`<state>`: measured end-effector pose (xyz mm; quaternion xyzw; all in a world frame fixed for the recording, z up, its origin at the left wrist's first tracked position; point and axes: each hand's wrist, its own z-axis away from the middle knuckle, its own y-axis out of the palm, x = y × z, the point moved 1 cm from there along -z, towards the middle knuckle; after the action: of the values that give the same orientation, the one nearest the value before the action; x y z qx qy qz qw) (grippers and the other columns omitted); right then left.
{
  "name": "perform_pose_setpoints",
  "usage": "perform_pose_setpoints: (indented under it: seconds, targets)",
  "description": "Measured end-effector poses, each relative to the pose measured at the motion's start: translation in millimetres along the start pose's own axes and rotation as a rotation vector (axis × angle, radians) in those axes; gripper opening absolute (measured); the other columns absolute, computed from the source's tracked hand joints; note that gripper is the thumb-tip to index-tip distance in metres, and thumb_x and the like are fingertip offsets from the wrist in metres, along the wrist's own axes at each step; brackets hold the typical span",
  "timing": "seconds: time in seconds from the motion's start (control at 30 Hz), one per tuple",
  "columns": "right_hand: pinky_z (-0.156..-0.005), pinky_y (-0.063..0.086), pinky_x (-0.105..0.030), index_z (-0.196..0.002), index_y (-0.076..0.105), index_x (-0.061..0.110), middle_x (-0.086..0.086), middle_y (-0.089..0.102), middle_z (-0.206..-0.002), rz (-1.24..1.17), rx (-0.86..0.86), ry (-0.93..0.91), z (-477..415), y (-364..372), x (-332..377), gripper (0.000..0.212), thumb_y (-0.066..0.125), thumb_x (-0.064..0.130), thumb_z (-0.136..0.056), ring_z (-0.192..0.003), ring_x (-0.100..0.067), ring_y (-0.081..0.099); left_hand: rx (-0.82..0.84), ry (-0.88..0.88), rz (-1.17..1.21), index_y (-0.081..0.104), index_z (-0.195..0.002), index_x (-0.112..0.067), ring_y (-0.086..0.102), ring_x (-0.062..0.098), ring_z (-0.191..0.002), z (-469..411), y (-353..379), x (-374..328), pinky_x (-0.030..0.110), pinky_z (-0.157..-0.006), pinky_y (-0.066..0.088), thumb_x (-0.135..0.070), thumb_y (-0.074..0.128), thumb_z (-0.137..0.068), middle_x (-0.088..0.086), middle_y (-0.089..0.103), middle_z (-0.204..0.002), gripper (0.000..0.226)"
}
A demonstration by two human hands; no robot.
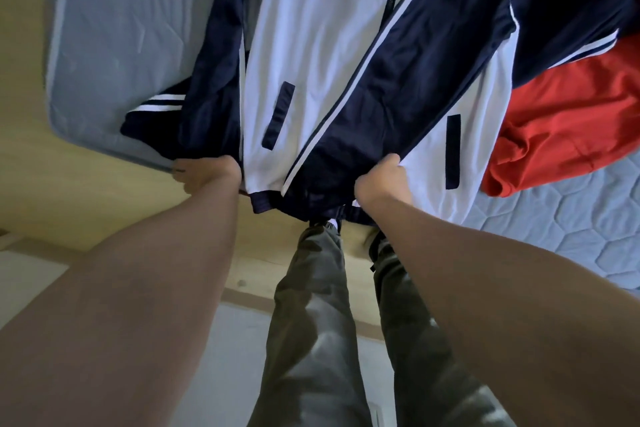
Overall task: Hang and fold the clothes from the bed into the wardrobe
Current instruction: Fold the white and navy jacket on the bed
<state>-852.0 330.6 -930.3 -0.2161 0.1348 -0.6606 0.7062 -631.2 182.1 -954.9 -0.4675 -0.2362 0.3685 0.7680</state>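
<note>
Our left hand (pixel 207 173) curls tight round the navy side edge of the jacket (pixel 311 45), low and left of the frame's centre, with the fingers tucked under the cloth. Our right hand (pixel 381 180) is a closed fist just right of centre. It holds the low end of a navy band (pixel 415 80) that slants across the jacket's front, right where it meets the white panel. Both hands hold this one jacket at its hem.

The jacket lies spread on the mattress (pixel 121 28), running from the hem at our hands to the top of the frame, with the hem hanging just past the near edge. We count two dark pockets, one (pixel 278 114) left of the band and one (pixel 453 151) right of it. A thin white line edges the band. A dark zip line runs up the white front at top centre. At middle left a navy cuff (pixel 156 107) sticks out, bearing two white stripes.

One red garment (pixel 561 114) lies crumpled at the right edge, partly under the jacket's navy shoulder. The mattress is pale blue and quilted, and sits on a light wood frame (pixel 86 201).

Below the hem our two legs in grey trousers (pixel 311 322) stand on a pale floor (pixel 235 340). One dark shoe (pixel 375 243) shows. A small white mark beside it is too blurred to read.
</note>
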Motion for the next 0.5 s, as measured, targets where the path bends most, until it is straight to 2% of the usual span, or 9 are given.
perform_pose_setpoints:
  seconds: [0.1,0.17,0.2,0.27,0.37,0.43,0.5]
  targets:
    - [-0.07,0.049,-0.038,-0.113,0.042,0.013,-0.008,0.053,-0.114,0.026,0.163,-0.229,8.5,17.7,39.8,0.026,0.046,0.01,-0.087,-0.095,-0.028,0.057,0.06,0.184,-0.006,0.014,-0.158,-0.017,0.043,0.032,-0.136,-13.9,-13.0,-10.6,0.045,-0.109,0.042,-0.011,0.061,-0.084,0.007,0.033,-0.158,0.088]
    - [-0.061,0.045,-0.032,-0.111,0.045,0.014,-0.004,0.056,-0.102,0.038,0.236,-0.289,13.8,27.0,61.5,0.022,0.045,0.011,-0.09,-0.082,-0.021,0.056,0.062,0.274,-0.049,0.013,-0.158,-0.02,0.041,0.031,-0.139,-21.9,-24.7,-19.0,0.048,-0.112,0.04,-0.016,0.065,-0.086,0.007,0.032,-0.159,0.09]
    - [-0.06,0.045,-0.031,-0.111,0.047,0.014,-0.002,0.056,-0.098,0.038,0.257,-0.31,16.5,30.0,70.5,0.021,0.045,0.011,-0.09,-0.079,-0.019,0.055,0.055,0.296,-0.101,0.017,-0.157,-0.02,0.042,0.032,-0.137,-24.9,-31.3,-23.0,0.048,-0.111,0.04,-0.019,0.066,-0.086,0.009,0.036,-0.155,0.086]
    - [-0.062,0.049,-0.031,-0.109,0.052,0.014,0.001,0.057,-0.093,0.005,0.267,-0.323,22.2,32.3,86.1,0.02,0.045,0.01,-0.09,-0.073,-0.015,0.054,0.051,0.309,-0.188,0.038,-0.148,-0.018,0.048,0.036,-0.128,-27.5,-44.8,-30.3,0.049,-0.106,0.043,-0.019,0.062,-0.089,0.013,0.044,-0.145,0.064]
    - [-0.062,0.05,-0.03,-0.098,0.056,0.017,0.004,0.059,-0.088,-0.066,0.26,-0.325,29.2,29.2,100.7,0.018,0.045,0.01,-0.087,-0.071,-0.015,0.054,0.035,0.299,-0.092,0.058,-0.125,-0.016,0.047,0.037,-0.124,-23.6,-59.0,-34.9,0.047,-0.106,0.041,-0.02,0.06,-0.092,0.013,0.041,-0.142,0.033]
    - [-0.062,0.049,-0.031,-0.098,0.057,0.017,0.001,0.062,-0.09,-0.116,0.283,-0.299,31.9,26.8,106.2,0.013,0.048,0.013,-0.089,-0.074,-0.018,0.057,-0.108,0.48,-0.175,0.065,-0.114,-0.016,0.044,0.038,-0.123,-16.4,-64.4,-35.5,0.047,-0.106,0.036,-0.023,0.06,-0.091,0.012,0.042,-0.139,0.025]
    - [-0.063,0.05,-0.03,-0.101,0.06,0.016,-0.001,0.066,-0.092,-0.234,0.335,-0.242,34.5,24.3,111.7,0.011,0.055,0.022,-0.093,-0.074,-0.018,0.062,-0.159,0.73,-0.115,0.07,-0.102,-0.01,0.054,0.037,-0.106,-5.0,-68.5,-38.3,0.044,-0.092,0.043,-0.022,0.058,-0.085,0.016,0.058,-0.117,0.024]
